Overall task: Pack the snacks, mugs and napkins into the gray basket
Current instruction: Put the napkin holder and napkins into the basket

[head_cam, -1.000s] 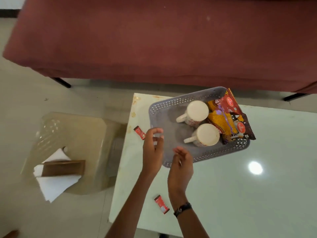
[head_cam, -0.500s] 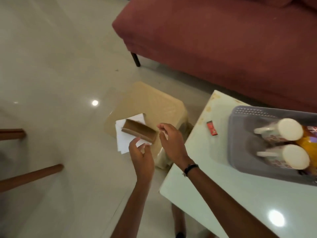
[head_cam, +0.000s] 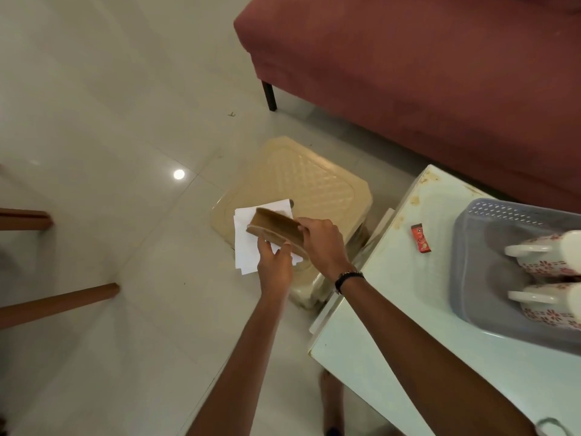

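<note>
Over the beige stool point(head_cam: 317, 180), the right hand point(head_cam: 323, 243) has its fingers clenched on a brown holder point(head_cam: 276, 226), and the left hand point(head_cam: 275, 265) pinches the white napkins point(head_cam: 248, 250) under it. On the table point(head_cam: 408, 357), the basket point(head_cam: 481, 278) holds two mugs point(head_cam: 547, 256); a red sachet point(head_cam: 420, 238) lies beside it.

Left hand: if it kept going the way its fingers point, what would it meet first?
The white napkins under the brown holder; the left hand already looks to be touching both, though depth is unclear.

Glossy tiled floor point(head_cam: 103, 121); matt red cloth sofa point(head_cam: 424, 73); beige textured plastic stool point(head_cam: 308, 180); white paper napkins point(head_cam: 248, 250); brown wooden holder point(head_cam: 276, 226); perforated gray plastic basket point(head_cam: 471, 265); smooth glossy desk point(head_cam: 408, 341)
</note>
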The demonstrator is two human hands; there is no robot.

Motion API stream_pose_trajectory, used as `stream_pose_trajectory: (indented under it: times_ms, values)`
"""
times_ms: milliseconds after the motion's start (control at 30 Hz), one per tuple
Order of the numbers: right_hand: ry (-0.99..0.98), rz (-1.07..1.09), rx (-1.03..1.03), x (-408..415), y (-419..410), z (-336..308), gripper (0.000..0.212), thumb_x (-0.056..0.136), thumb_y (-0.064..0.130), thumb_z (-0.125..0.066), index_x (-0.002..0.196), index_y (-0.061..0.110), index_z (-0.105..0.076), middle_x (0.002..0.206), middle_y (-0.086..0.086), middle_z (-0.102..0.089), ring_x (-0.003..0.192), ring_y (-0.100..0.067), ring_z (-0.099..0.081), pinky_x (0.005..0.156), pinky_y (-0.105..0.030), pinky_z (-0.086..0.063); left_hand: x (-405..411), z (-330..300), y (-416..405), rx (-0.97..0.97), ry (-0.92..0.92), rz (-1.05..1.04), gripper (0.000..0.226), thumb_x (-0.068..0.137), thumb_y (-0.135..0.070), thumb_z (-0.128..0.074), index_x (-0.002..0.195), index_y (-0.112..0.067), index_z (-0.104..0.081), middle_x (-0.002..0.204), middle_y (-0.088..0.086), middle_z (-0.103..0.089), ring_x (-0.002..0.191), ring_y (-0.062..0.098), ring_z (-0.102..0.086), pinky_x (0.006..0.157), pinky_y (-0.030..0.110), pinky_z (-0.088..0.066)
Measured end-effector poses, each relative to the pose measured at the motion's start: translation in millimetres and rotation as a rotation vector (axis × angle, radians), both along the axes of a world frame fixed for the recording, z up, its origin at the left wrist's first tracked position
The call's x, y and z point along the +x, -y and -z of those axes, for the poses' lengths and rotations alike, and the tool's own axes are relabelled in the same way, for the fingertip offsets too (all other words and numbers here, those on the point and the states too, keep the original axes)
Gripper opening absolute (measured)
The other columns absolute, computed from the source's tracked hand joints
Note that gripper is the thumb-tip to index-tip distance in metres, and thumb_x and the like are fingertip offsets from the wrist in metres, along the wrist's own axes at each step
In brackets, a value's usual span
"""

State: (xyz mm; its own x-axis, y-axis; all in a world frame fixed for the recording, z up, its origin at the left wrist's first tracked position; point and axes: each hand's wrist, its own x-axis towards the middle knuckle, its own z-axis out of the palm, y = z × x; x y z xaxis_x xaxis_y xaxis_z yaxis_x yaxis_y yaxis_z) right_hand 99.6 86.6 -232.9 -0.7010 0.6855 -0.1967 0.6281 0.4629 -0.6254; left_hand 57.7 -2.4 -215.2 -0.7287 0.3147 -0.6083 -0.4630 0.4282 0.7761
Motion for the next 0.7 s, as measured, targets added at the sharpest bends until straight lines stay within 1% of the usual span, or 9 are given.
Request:
stream_pose_trajectory:
  times_ms: [67,133,233,300,400,500,600,667,700]
  values:
    - [-0.054,0.027,0.003,7.7,0.8,-1.8,0.031,0.097,0.012,-0.039,0.111,0.014,-0.067,0.091,-0.01,-0.072,0.082,-0.028,-0.064,0.071,-0.032,-0.05,5.3,-6.6,-2.0,0.012,-0.059,0.046,0.059,0.093,-0.019,-0.051,0.144,-0.03,-0.025,0.123,-0.011,-0.043,0.112,0.01,-0.044,0.105,0.04,-0.042]
    - [-0.122,0.081,-0.008,19.6,2.1,-5.5,0.029,0.098,0.014,-0.04,0.107,0.014,-0.067,0.088,-0.008,-0.072,0.078,-0.026,-0.065,0.07,-0.032,-0.052,14.9,-16.7,-4.8,0.014,-0.126,0.097,0.058,0.093,-0.022,-0.05,0.144,-0.033,-0.024,0.127,-0.013,-0.045,0.116,0.011,-0.047,0.103,0.037,-0.043]
    - [-0.219,0.159,-0.036,40.7,4.9,-17.1,0.024,0.097,0.016,-0.044,0.099,0.011,-0.068,0.084,-0.007,-0.073,0.074,-0.024,-0.066,0.07,-0.033,-0.056,35.1,-32.3,-13.6,-0.003,-0.214,0.153,0.058,0.094,-0.024,-0.049,0.145,-0.03,-0.021,0.14,-0.002,-0.046,0.125,0.02,-0.05,0.104,0.034,-0.042]
    - [-0.284,0.218,-0.038,58.3,6.4,-27.9,0.023,0.095,0.019,-0.048,0.103,0.011,-0.068,0.084,-0.007,-0.073,0.072,-0.023,-0.067,0.07,-0.035,-0.058,51.6,-42.3,-22.3,-0.028,-0.31,0.206,0.058,0.095,-0.022,-0.047,0.146,-0.026,-0.02,0.144,0.0,-0.044,0.128,0.021,-0.047,0.1,0.029,-0.04]
    - [-0.316,0.354,0.028,98.1,3.2,-42.6,0.026,0.094,0.018,-0.052,0.115,0.01,-0.066,0.089,-0.008,-0.075,0.073,-0.022,-0.068,0.071,-0.027,-0.055,84.9,-54.0,-37.9,-0.026,-0.455,0.349,0.056,0.097,-0.021,-0.045,0.147,-0.023,-0.02,0.146,0.001,-0.044,0.129,0.021,-0.048,0.104,0.033,-0.042]
    - [-0.332,0.538,0.108,154.8,-7.2,-54.8,0.023,0.093,0.011,-0.055,0.112,0.009,-0.069,0.085,-0.008,-0.075,0.068,-0.021,-0.067,0.066,-0.026,-0.053,129.8,-60.1,-55.9,0.021,-0.487,0.529,0.056,0.097,-0.027,-0.044,0.147,-0.023,-0.02,0.141,0.0,-0.051,0.125,0.016,-0.052,0.104,0.033,-0.045]
    - [-0.293,0.674,0.206,217.2,-22.2,-60.5,0.016,0.092,0.008,-0.057,0.098,0.004,-0.071,0.069,-0.01,-0.07,0.054,-0.019,-0.059,0.054,-0.036,-0.055,180.8,-58.7,-77.7,0.11,-0.462,0.713,0.055,0.096,-0.032,-0.043,0.147,-0.025,-0.022,0.137,-0.001,-0.055,0.122,0.012,-0.055,0.103,0.031,-0.047]
    - [-0.26,0.74,0.292,252.6,-33.2,-59.6,0.013,0.09,0.006,-0.059,0.092,0.001,-0.071,0.065,-0.01,-0.068,0.053,-0.017,-0.058,0.052,-0.033,-0.056,213.6,-54.5,-94.6,0.157,-0.43,0.83,0.059,0.095,-0.036,-0.042,0.148,-0.028,-0.016,0.145,-0.002,-0.046,0.13,0.014,-0.048,0.108,0.033,-0.042]
    - [-0.238,0.769,0.328,266.7,-38.6,-57.3,0.012,0.089,0.005,-0.061,0.092,0.0,-0.071,0.066,-0.011,-0.069,0.054,-0.018,-0.059,0.056,-0.028,-0.055,227.9,-52.0,-102.7,0.186,-0.41,0.875,0.061,0.094,-0.037,-0.042,0.148,-0.029,-0.014,0.149,-0.004,-0.041,0.134,0.014,-0.042,0.111,0.035,-0.039]
